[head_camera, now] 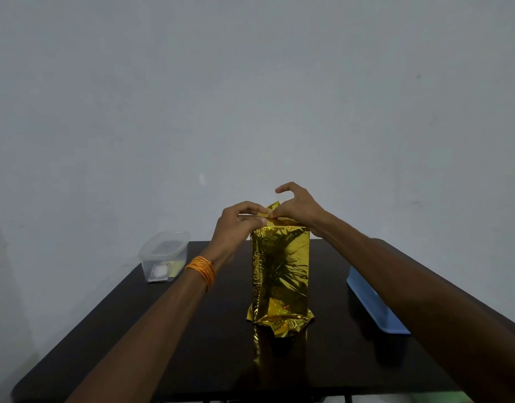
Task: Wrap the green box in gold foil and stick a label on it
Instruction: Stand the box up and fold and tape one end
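Closing top end: L hand (236, 225) & R hand (300, 210) each pinch gold foil (281, 271) flaps, R's spare fingers splayed; next needs flaps creased flat, then label.

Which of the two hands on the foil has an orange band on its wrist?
The left hand, pinching the top fold of the foil: an orange thread band wraps its wrist. The right hand has a bare wrist.
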